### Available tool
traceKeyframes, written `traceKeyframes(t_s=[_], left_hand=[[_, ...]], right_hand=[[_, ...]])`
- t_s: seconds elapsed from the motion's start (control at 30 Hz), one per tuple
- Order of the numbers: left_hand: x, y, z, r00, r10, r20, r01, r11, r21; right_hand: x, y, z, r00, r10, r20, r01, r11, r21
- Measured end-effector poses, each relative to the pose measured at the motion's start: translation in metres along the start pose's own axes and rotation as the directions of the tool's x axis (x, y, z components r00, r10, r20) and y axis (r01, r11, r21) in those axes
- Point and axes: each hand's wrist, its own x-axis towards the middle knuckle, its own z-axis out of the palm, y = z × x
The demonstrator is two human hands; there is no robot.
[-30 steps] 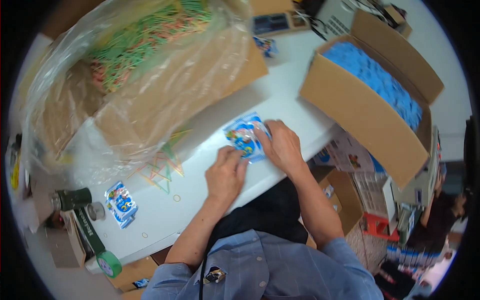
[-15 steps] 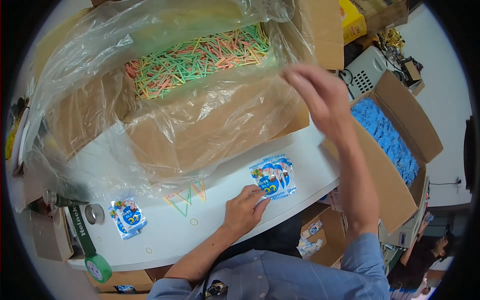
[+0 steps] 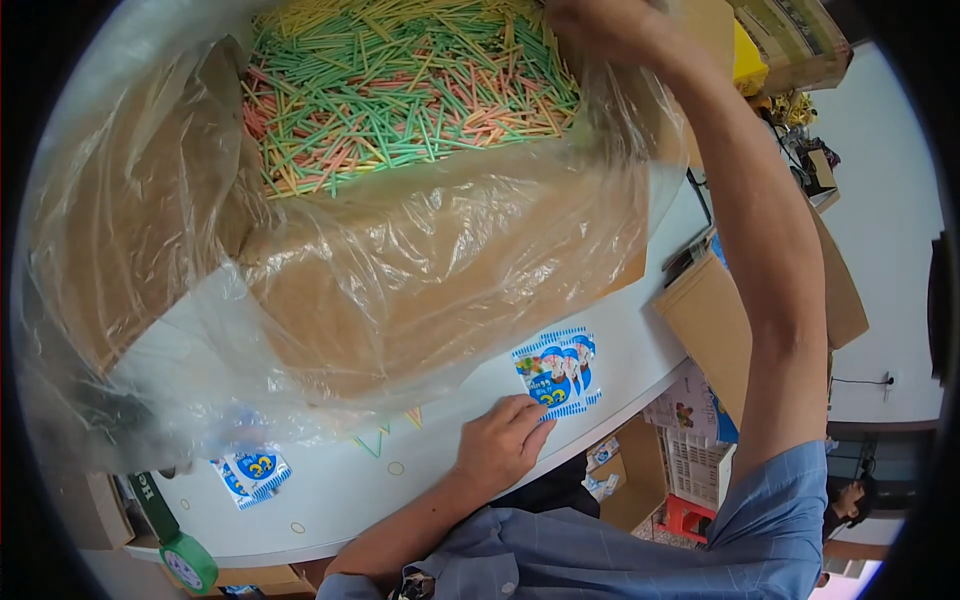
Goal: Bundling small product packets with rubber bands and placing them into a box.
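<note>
My left hand (image 3: 505, 440) rests on the white table with curled fingers, thumb and fingertips at the lower edge of a few overlapping blue-and-white packets (image 3: 560, 375). A large carton (image 3: 430, 290), lined with a clear plastic bag (image 3: 460, 215), stands beyond it, holding a heap of thin green, pink and yellow sticks (image 3: 410, 100). My right arm reaches up along the right side. My right hand (image 3: 595, 25) is by the carton's far right part and the bag; its fingers are dark and cut off by the frame's top edge.
More packets (image 3: 250, 475) lie at the left, partly under the plastic. Several loose sticks (image 3: 370, 443) lie beside the bag's near edge. Green tape (image 3: 190, 562) is at the table's left edge. An open carton (image 3: 700, 300) stands right, behind my arm.
My right hand has moved up and away to the carton's far right part. The view has shifted, showing more sticks. Plastic now hangs over more of the table's left side.
</note>
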Motion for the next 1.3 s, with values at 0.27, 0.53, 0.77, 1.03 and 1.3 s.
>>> traceKeyframes(t_s=[0.27, 0.53, 0.77, 1.03, 1.3], left_hand=[[0.003, -0.001, -0.003, 0.999, 0.015, -0.028, -0.016, 1.000, -0.019], [0.002, -0.003, -0.003, 1.000, 0.012, -0.003, -0.012, 1.000, -0.015], [-0.001, -0.004, -0.004, 1.000, -0.003, 0.006, 0.004, 1.000, -0.018], [-0.004, -0.005, -0.004, 1.000, -0.022, 0.014, 0.022, 1.000, 0.001], [-0.005, 0.002, -0.002, 0.997, -0.081, -0.005, 0.079, 0.979, -0.187]], right_hand=[[-0.054, -0.007, 0.037, 0.542, 0.144, 0.828, -0.113, 0.989, -0.098], [-0.083, -0.014, 0.073, 0.823, 0.267, 0.501, -0.180, 0.960, -0.216], [-0.071, -0.020, 0.067, 0.765, 0.338, 0.548, -0.326, 0.937, -0.122], [-0.049, -0.013, 0.020, 0.629, 0.272, 0.729, -0.400, 0.917, 0.003], [-0.016, -0.044, -0.071, 0.496, 0.342, 0.798, -0.673, 0.732, 0.105]])
